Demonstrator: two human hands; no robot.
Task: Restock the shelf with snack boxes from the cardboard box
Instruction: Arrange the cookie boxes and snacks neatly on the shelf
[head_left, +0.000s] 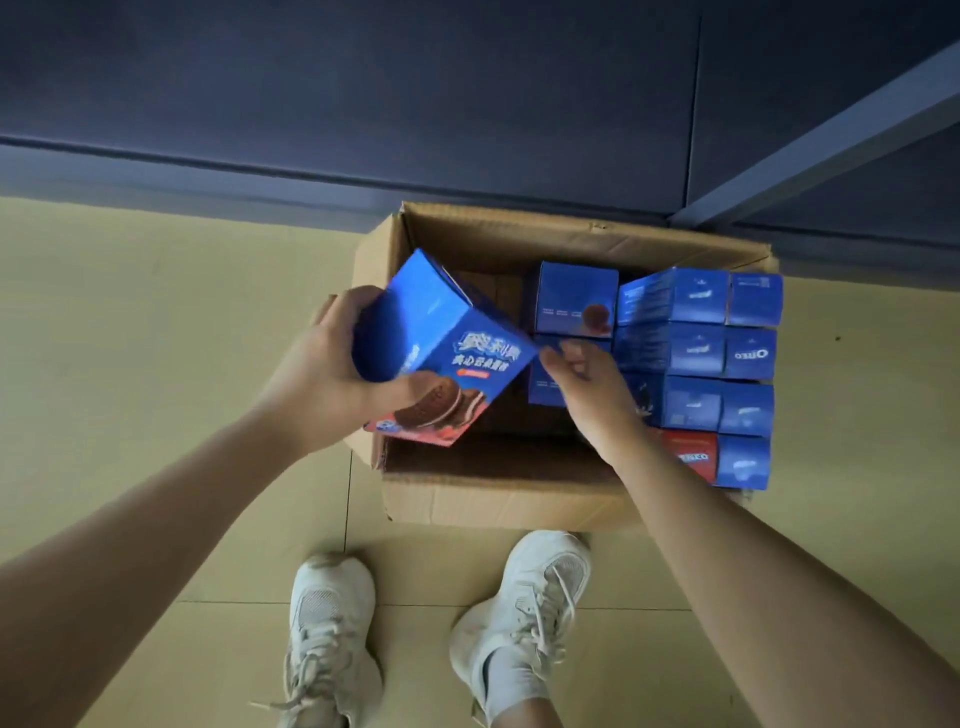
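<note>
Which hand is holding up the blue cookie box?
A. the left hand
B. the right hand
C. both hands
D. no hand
A: the left hand grips the tilted blue cookie box above the cardboard box, while the right hand reaches down among the boxes still inside.

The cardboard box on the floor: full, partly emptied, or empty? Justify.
Partly emptied. The cardboard box holds blue snack boxes along its right side, while its left side shows bare cardboard bottom.
</note>
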